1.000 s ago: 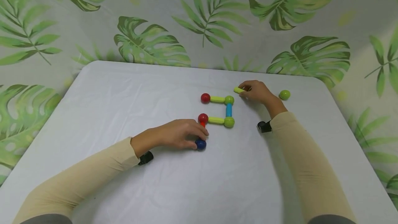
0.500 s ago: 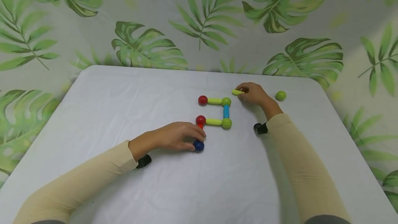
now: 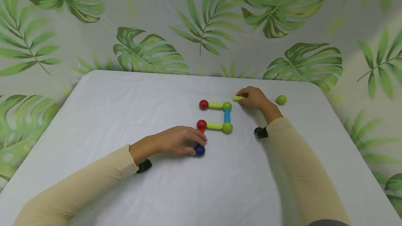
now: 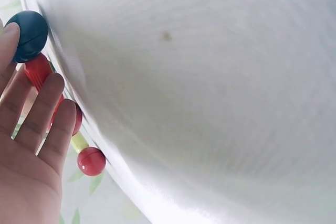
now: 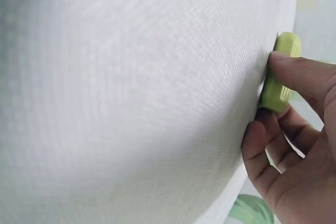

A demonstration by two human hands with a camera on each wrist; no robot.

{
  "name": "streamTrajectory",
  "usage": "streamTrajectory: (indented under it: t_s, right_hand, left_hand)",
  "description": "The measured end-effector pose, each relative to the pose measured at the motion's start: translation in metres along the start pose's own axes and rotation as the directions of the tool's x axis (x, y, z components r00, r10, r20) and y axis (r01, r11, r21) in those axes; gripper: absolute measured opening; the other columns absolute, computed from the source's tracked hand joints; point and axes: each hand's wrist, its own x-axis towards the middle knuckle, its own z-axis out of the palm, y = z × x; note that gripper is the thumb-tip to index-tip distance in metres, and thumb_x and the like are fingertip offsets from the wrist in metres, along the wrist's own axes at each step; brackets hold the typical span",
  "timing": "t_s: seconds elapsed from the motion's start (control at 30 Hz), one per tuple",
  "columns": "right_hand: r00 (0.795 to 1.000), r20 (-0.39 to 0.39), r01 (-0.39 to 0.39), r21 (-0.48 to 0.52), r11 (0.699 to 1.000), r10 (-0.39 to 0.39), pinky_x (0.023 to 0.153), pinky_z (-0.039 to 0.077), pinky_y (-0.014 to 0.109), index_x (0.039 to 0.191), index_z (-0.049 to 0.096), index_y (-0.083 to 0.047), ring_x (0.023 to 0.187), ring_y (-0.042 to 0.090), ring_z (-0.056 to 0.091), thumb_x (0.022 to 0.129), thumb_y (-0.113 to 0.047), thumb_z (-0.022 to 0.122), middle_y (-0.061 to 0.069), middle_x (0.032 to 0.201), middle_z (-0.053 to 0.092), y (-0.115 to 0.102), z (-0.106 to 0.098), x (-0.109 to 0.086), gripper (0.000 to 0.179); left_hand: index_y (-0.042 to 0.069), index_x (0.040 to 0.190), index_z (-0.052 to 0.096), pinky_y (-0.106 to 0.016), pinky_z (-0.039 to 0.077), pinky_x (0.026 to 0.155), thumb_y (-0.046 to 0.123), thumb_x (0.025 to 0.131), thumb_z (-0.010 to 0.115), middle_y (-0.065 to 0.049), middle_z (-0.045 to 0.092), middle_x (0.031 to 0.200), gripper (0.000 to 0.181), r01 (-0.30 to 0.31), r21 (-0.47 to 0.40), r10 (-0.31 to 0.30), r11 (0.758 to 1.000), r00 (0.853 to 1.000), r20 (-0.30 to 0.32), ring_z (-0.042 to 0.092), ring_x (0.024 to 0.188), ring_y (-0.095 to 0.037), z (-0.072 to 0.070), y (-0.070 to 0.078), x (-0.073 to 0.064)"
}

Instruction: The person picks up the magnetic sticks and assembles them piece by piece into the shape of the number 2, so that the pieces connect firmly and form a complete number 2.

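My left hand [image 3: 176,140] holds a dark blue ball [image 3: 199,150] between thumb and fingers; its other fingers lie along a red rod [image 4: 38,72]. That rod joins the blue ball to a red ball [image 3: 201,125]. From there a yellow-green rod [image 3: 215,126], a green ball [image 3: 227,127], a light blue rod [image 3: 227,115], another green ball [image 3: 227,106], a second yellow-green rod [image 3: 215,105] and another red ball [image 3: 203,104] follow in a chain. My right hand [image 3: 253,97] pinches a separate yellow-green rod [image 5: 278,80] on the table, apart from the chain.
A loose green ball [image 3: 281,99] lies right of my right hand. White cloth covers the table [image 3: 125,100], whose far edge meets a leaf-patterned backdrop [image 3: 150,50]. Dark wrist cameras sit under both sleeves.
The head view has tilted up slightly, so everything sits lower in it. The rod in my right hand has turned a little more level and come slightly nearer. My left hand keeps its hold.
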Motion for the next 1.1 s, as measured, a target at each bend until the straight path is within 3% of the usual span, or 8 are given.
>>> streamTrajectory:
  t_s: [0.17,0.37,0.73,1.1]
  right_hand:
    - [1.0,-0.017,-0.005,-0.005,1.0,0.005,0.099,0.046,0.05,0.128,0.064,-0.005,0.113,0.035,0.055,0.093,-0.015,0.065,0.02,0.124,0.06,-0.001,0.001,-0.002,0.037]
    - [1.0,-0.007,0.007,-0.017,1.0,-0.007,0.099,0.047,0.05,0.128,0.065,-0.005,0.114,0.035,0.056,0.093,-0.016,0.065,0.019,0.126,0.062,0.0,0.0,-0.005,0.036]
    - [0.987,-0.021,0.156,-0.019,0.988,-0.157,0.091,0.05,0.048,0.126,0.067,-0.007,0.107,0.033,0.06,0.094,-0.014,0.064,0.017,0.118,0.067,0.002,-0.017,-0.035,0.032]
    - [0.977,0.021,0.213,0.005,0.977,-0.213,0.09,0.051,0.047,0.126,0.066,-0.006,0.106,0.031,0.062,0.094,-0.011,0.065,0.015,0.114,0.067,-0.003,-0.017,-0.054,0.032]
  left_hand:
    - [0.014,0.118,0.072,-0.038,0.045,0.112,0.024,0.087,0.076,0.001,0.066,0.132,0.033,-0.004,0.017,0.005,1.0,1.0,-0.023,0.058,0.128,-0.017,0.002,0.0,0.0]
    - [0.015,0.119,0.072,-0.038,0.045,0.112,0.023,0.089,0.074,0.001,0.065,0.133,0.031,-0.001,0.029,0.001,1.0,1.0,-0.007,0.057,0.129,-0.017,0.003,0.0,0.001]
    - [0.012,0.119,0.072,-0.038,0.045,0.112,0.021,0.089,0.074,-0.002,0.065,0.133,0.031,-0.017,-0.007,0.017,1.0,1.0,-0.004,0.057,0.128,-0.018,0.001,-0.001,0.002]
    - [0.01,0.119,0.071,-0.038,0.044,0.113,0.018,0.09,0.073,-0.006,0.065,0.133,0.03,-0.013,-0.029,0.013,0.999,1.0,-0.015,0.057,0.128,-0.021,-0.001,-0.006,0.01]
